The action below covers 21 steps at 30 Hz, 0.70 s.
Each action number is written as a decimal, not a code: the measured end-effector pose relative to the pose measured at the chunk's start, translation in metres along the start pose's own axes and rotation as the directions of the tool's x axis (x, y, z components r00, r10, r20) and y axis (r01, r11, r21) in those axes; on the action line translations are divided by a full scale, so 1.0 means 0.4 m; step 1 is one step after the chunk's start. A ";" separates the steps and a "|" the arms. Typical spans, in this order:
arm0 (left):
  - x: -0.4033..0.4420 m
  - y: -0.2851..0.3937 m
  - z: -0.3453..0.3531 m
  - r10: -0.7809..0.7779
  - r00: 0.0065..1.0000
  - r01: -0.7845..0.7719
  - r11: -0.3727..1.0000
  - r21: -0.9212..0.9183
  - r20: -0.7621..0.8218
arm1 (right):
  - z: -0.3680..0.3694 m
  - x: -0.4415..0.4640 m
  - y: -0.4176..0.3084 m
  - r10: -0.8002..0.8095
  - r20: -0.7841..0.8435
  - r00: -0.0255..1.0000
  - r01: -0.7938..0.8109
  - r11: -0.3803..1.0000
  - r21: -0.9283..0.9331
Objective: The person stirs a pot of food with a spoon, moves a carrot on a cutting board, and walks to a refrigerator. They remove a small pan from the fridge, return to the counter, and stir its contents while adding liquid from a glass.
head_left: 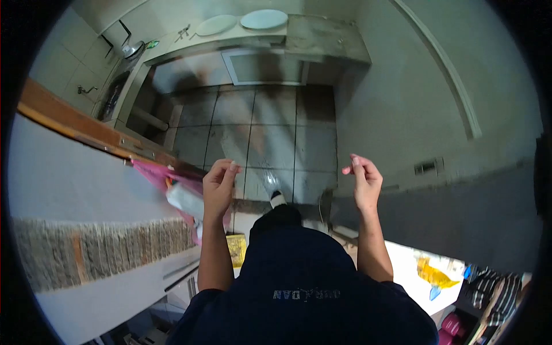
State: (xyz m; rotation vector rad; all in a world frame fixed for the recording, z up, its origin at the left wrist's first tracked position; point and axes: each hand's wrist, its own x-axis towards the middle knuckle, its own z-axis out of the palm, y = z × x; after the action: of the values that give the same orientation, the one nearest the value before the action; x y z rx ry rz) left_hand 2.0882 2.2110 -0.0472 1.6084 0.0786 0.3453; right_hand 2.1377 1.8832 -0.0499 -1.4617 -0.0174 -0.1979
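The left hand (pixel 221 187) and the right hand (pixel 364 181) are raised well apart in front of the body, each grip loosely closed, fingers curled in and thumb brought to the fingertips. Nearest the left grip is a pink bag (pixel 150 172) with a white bundle (pixel 187 200), hanging beside the wooden frame (pixel 86 125) and passing partly behind the left wrist; whether they touch I cannot tell. The right grip is nearest the wall (pixel 402 115), which carries a small recessed plate (pixel 426 167).

Between the arms, the dark shirt (pixel 310 264) bears pale lettering, upside down in this view; "DAN" seems to read at one end, the rest is too unclear. A foot (pixel 278 199) stands at the near edge of the tiled floor (pixel 273 138), and a yellow packet (pixel 236 249) lies near the left forearm.

Beyond the floor, two pale dishes, one (pixel 216 25) left of the other (pixel 264 19), sit along the far edge of the desk (pixel 172 49). A tap (pixel 182 33) is left of them, and a green packet (pixel 152 44) lies near the left corner. Behind the right arm, a yellow bag (pixel 435 273) lies on a white surface (pixel 405 276), near its right edge; I make out no writing on it
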 end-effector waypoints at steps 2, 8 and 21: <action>0.105 -0.016 -0.028 -0.018 0.999 0.018 1.000 0.012 -0.027 | 0.056 0.078 0.004 0.047 -0.048 0.998 -0.049 0.998 -0.035; 0.340 -0.010 -0.100 -0.103 0.989 0.098 0.994 -0.054 -0.105 | 0.232 0.318 0.028 0.074 0.093 0.993 -0.063 0.991 -0.121; 0.558 -0.075 -0.233 -0.062 0.875 0.105 0.993 0.062 -0.480 | 0.671 0.796 0.159 0.050 0.478 0.877 -0.030 0.998 -0.048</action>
State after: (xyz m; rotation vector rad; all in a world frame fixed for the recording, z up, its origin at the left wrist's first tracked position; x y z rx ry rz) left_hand 2.2801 2.3609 -0.0356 1.5671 0.5479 0.6754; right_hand 2.4891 2.1154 -0.0405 -1.5175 -0.3896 0.2056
